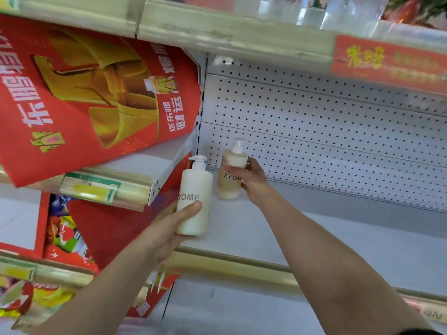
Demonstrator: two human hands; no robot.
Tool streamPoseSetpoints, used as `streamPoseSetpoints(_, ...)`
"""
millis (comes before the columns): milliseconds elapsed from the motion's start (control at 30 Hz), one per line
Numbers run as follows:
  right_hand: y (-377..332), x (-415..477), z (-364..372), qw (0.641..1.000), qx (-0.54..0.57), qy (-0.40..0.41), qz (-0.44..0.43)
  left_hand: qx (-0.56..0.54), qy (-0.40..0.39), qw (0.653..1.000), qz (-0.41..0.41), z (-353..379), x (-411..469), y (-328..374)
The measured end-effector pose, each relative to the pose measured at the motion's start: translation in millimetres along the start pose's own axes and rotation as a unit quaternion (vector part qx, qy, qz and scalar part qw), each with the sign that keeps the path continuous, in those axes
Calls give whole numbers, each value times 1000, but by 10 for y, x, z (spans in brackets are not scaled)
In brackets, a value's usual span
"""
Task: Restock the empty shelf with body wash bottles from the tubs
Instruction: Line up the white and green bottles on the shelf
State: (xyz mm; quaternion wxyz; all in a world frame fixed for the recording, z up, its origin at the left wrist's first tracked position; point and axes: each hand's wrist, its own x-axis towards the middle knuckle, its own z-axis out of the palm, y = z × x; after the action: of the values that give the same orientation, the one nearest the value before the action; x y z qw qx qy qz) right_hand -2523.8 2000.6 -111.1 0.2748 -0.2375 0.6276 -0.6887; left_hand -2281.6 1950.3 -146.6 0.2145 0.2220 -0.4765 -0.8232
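Note:
Two pump bottles marked ZYOME are at the left end of the white shelf (314,240). My left hand (169,228) grips the cream-white bottle (194,204) near its base and holds it upright at the shelf's front left corner. My right hand (251,180) wraps its fingers round the beige bottle (229,177), which stands deep in the shelf's back left corner against the perforated back panel (326,131). The tubs are out of view.
A gold price rail (242,267) runs along the shelf's front edge. A red cardboard display (84,93) with gold print leans in from the left. The upper shelf (217,32) overhangs, with a red tag (387,61). Snack packs (63,233) fill the left bay.

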Motion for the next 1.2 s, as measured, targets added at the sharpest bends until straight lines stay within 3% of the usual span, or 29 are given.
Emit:
streamPoseSetpoints(267,205,620,306,997,-57,-34,-37,-58,16,998,15,-11,65,-52)
streamPoseSetpoints(500,258,930,481,991,-123,1,-50,-20,2,999,26,-18,29,-76)
streamPoseSetpoints(733,336,991,565,988,-132,32,-69,-11,-4,999,38,13,30,-69)
streamPoseSetpoints(1200,48,648,436,972,-233,22,-17,-5,8,999,39,63,-26,-37)
